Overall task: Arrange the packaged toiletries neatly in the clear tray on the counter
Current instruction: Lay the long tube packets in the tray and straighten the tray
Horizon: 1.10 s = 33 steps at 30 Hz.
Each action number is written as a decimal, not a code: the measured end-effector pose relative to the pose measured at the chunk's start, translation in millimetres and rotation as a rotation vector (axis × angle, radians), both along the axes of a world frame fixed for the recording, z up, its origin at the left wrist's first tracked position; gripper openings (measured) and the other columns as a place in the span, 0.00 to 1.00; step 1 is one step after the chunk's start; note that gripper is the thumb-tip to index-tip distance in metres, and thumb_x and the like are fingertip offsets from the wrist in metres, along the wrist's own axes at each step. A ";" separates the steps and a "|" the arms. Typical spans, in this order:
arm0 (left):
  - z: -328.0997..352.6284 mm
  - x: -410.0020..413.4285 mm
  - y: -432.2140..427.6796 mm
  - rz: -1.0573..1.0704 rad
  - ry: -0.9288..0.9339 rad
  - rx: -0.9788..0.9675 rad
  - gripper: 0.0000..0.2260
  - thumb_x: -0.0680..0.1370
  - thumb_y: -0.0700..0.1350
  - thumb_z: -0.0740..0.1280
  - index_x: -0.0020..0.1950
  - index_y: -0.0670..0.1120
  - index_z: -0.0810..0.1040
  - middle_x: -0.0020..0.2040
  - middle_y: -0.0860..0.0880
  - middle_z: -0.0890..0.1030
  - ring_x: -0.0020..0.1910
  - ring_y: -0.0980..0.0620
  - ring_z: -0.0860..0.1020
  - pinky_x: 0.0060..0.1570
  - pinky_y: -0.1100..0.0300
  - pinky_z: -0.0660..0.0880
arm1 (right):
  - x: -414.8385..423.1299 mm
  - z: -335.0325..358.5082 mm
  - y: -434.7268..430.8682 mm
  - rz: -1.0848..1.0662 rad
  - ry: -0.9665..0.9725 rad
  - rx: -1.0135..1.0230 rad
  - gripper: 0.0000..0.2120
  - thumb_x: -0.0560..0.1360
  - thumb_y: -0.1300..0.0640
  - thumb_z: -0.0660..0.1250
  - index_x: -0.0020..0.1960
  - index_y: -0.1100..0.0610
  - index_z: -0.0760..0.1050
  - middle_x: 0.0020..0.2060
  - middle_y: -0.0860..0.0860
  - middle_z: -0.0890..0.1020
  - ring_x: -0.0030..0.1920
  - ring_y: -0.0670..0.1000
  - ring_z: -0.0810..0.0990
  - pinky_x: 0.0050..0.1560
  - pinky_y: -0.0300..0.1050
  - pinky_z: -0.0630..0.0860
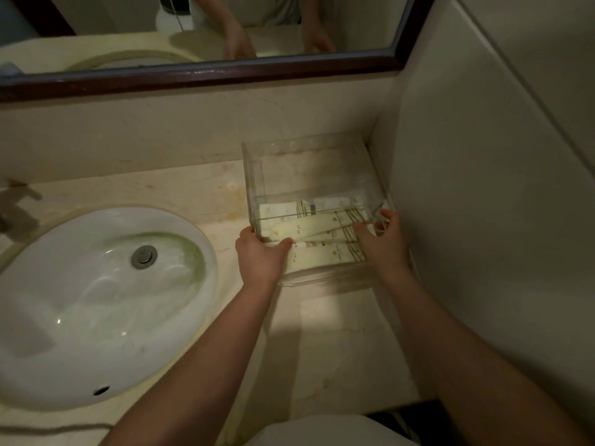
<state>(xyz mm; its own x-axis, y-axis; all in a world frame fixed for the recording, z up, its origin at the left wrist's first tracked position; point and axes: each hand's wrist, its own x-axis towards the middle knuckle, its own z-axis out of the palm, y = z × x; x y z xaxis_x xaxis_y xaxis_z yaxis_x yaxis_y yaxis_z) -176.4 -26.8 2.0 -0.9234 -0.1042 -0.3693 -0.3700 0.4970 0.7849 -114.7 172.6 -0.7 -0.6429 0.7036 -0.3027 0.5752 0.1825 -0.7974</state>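
A clear plastic tray (254, 175) stands on the counter in the right corner, against the side wall. Several flat pale-yellow toiletry packets (322, 225) with thin dark stripes lie in its near half, overlapping one another. My left hand (260, 255) grips the tray's near-left corner, thumb inside on a packet and fingers outside the wall. At the near-right corner my right hand (383, 239) holds the tray the same way, its thumb resting on the packets' striped ends. The far half of the tray holds nothing.
A white oval sink (80, 304) with a metal drain (144, 256) fills the counter's left. The beige marble counter (199, 191) runs to a backsplash under a dark-framed mirror (206, 74). A faucet (16, 201) shows at far left. A wall rises right of the tray.
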 end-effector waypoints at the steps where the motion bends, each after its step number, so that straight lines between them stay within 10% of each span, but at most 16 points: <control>1: -0.6 -1.1 0.8 0.013 0.009 -0.021 0.29 0.66 0.50 0.78 0.61 0.42 0.71 0.56 0.44 0.78 0.51 0.47 0.78 0.46 0.57 0.73 | -1.0 0.7 -1.2 0.013 -0.012 0.025 0.35 0.69 0.45 0.73 0.71 0.53 0.64 0.64 0.54 0.75 0.60 0.52 0.76 0.56 0.45 0.72; 16: 2.4 8.1 -1.8 0.110 0.207 -0.122 0.18 0.74 0.46 0.70 0.60 0.40 0.73 0.56 0.42 0.76 0.56 0.42 0.73 0.53 0.56 0.67 | -20.4 9.7 -17.3 0.069 -0.241 0.409 0.49 0.61 0.35 0.74 0.70 0.59 0.59 0.67 0.61 0.70 0.65 0.63 0.70 0.63 0.55 0.70; 25: 1.5 23.7 -1.0 -0.147 0.321 -0.409 0.17 0.73 0.48 0.69 0.60 0.44 0.79 0.53 0.42 0.78 0.54 0.41 0.73 0.51 0.51 0.69 | 1.0 12.1 -24.8 0.275 -0.120 0.606 0.18 0.66 0.41 0.71 0.51 0.50 0.77 0.54 0.52 0.78 0.57 0.57 0.71 0.56 0.51 0.70; 33: 5.4 3.0 4.3 -0.163 0.285 -0.492 0.21 0.72 0.53 0.72 0.62 0.46 0.78 0.56 0.44 0.78 0.57 0.41 0.72 0.52 0.50 0.68 | -10.3 15.2 -20.6 0.605 -0.159 0.583 0.20 0.71 0.46 0.70 0.62 0.45 0.77 0.59 0.50 0.77 0.62 0.56 0.67 0.62 0.50 0.65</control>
<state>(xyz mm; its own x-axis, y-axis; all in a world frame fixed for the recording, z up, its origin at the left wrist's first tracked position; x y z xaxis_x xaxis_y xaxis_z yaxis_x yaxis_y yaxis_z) -173.4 -22.4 7.4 -0.9976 -0.0484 -0.0490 -0.0665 0.8605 0.5051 -125.0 152.0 14.5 -0.9385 0.3247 -0.1175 0.3441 0.8501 -0.3987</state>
